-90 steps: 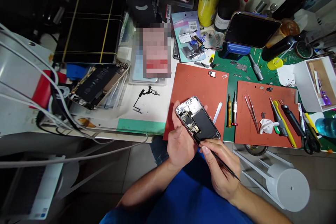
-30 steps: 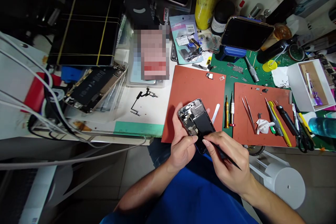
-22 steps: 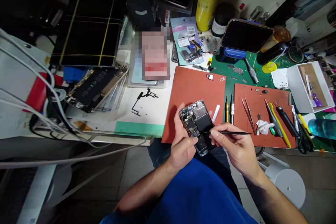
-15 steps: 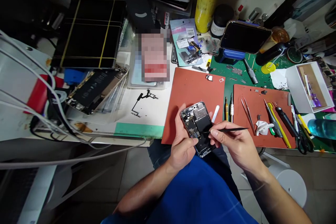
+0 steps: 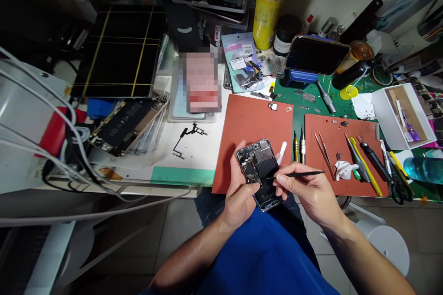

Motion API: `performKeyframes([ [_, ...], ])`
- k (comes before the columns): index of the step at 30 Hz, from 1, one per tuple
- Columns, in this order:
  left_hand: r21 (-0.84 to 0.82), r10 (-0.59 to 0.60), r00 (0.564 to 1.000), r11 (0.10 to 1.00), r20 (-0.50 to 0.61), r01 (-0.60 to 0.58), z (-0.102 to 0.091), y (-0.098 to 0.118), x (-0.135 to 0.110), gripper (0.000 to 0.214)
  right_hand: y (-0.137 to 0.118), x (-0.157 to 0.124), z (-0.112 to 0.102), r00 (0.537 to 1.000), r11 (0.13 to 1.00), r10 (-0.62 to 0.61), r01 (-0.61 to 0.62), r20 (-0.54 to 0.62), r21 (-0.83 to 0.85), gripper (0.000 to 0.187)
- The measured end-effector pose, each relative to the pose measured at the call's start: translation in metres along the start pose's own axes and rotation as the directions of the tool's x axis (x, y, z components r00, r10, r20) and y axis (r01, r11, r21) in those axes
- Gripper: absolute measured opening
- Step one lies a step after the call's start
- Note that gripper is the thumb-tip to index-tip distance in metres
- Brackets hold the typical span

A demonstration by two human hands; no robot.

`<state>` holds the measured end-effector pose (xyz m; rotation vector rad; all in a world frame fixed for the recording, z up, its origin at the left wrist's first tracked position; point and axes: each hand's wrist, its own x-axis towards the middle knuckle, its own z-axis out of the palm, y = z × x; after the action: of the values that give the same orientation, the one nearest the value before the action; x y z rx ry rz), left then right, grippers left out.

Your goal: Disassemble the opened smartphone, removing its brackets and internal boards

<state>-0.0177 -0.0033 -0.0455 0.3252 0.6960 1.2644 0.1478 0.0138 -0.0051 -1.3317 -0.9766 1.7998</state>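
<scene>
My left hand (image 5: 240,193) is wrapped round an opened phone (image 5: 262,171) whose black battery and circuit boards face up. It holds the phone over the near edge of a red work mat (image 5: 252,122). My right hand (image 5: 306,191) pinches a thin black pointed tool (image 5: 301,174) between thumb and fingers. The tool lies almost level, its tip resting on the phone's innards near the battery edge.
A second red mat (image 5: 346,147) to the right carries tweezers (image 5: 323,150), screwdrivers (image 5: 297,140) and a white wad. Another opened phone (image 5: 126,120) and white cables (image 5: 51,115) lie at the left. A yellow can (image 5: 268,7), a propped phone (image 5: 316,55) and a white box (image 5: 403,110) crowd the back.
My right hand has turned the tool from a steep downward angle to almost level and shifted its tip up the phone. My view has tilted a little; the left hand's grip stays the same.
</scene>
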Motion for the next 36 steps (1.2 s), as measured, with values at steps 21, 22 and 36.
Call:
performKeyframes([
  [21, 0.313, 0.126, 0.980, 0.947, -0.151, -0.074, -0.005, -0.012, 0.002, 0.056, 0.004, -0.019, 0.013, 0.963, 0.914, -0.266, 0.236, -0.050, -0.329, 0.018],
  [22, 0.309, 0.132, 0.980, 0.948, -0.147, -0.081, -0.005, -0.012, 0.002, 0.055, 0.004, -0.020, 0.014, 0.959, 0.910, -0.276, 0.239, -0.065, -0.338, 0.017],
  [36, 0.311, 0.183, 0.967, 0.942, -0.176, -0.122, -0.003, -0.012, 0.004, 0.047, -0.003, -0.029, 0.042, 0.934, 0.799, -0.327, 0.191, -0.144, -0.570, 0.020],
])
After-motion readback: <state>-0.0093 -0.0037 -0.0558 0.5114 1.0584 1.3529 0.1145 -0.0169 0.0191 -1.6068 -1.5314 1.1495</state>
